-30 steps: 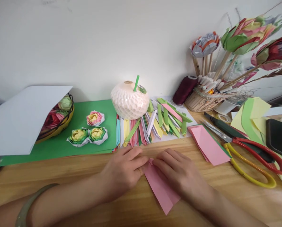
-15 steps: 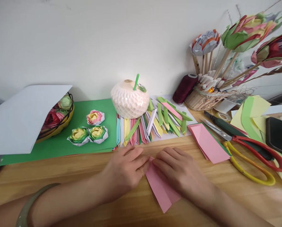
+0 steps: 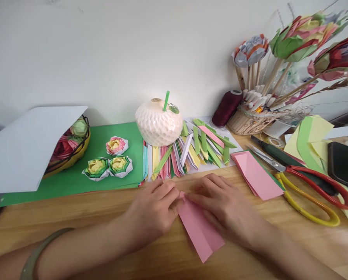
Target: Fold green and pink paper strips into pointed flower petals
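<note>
A piece of pink paper point(image 3: 200, 229) with a lengthwise crease lies slanted on the wooden table, its narrow far end between my hands. My left hand point(image 3: 159, 204) is closed, thumb and fingers gripping that far end from the left. From the right, my right hand point(image 3: 220, 206) has its fingertips pinched on the same end, its curled fingers close over the paper's right edge. Beyond my hands are folded paper strips point(image 3: 191, 149) in several colours. A stack of pink paper pieces point(image 3: 258, 175) sits right of my right hand.
Red-handled scissors point(image 3: 305, 177), yellow-handled scissors point(image 3: 311, 212) and a black phone point(image 3: 345, 165) lie at the right. A white textured pot point(image 3: 159, 124), a maroon thread spool point(image 3: 227, 109) and paper flowers point(image 3: 118, 165) on green sheets point(image 3: 106, 130) stand toward the wall, near a basket point(image 3: 77, 151).
My right hand's fingers have lifted and shifted slightly at the far end, showing more of the pink paper. My left thumb has drawn in against the paper's end.
</note>
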Demonstrator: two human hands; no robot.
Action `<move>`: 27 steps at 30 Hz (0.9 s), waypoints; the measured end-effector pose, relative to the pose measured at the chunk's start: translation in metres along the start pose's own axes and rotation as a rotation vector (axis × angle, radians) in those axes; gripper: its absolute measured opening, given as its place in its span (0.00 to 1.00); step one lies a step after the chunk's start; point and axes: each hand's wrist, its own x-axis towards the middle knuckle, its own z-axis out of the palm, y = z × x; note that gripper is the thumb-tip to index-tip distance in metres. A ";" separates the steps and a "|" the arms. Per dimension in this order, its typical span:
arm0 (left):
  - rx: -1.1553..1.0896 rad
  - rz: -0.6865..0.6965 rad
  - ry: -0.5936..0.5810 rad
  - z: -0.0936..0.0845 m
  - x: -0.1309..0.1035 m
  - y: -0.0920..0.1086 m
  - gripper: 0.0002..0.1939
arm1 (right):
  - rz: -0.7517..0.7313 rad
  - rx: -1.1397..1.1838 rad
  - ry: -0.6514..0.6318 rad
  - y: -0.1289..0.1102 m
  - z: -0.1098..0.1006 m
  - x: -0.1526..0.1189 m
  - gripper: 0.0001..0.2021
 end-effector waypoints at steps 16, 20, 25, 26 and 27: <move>-0.100 -0.115 0.005 0.005 -0.001 -0.007 0.12 | 0.006 0.392 -0.253 0.007 -0.025 -0.015 0.13; -0.136 -0.134 0.111 0.001 0.000 -0.003 0.08 | -0.091 0.250 -0.110 0.002 -0.012 -0.013 0.11; -0.171 0.050 0.082 -0.002 -0.001 0.008 0.11 | -0.214 -0.056 0.037 -0.004 -0.003 -0.012 0.16; -0.162 0.071 0.056 0.000 -0.002 0.009 0.11 | -0.230 -0.082 0.035 -0.005 -0.004 -0.012 0.17; -0.156 0.067 0.033 0.001 -0.004 0.009 0.11 | -0.241 -0.098 0.029 -0.006 -0.004 -0.012 0.17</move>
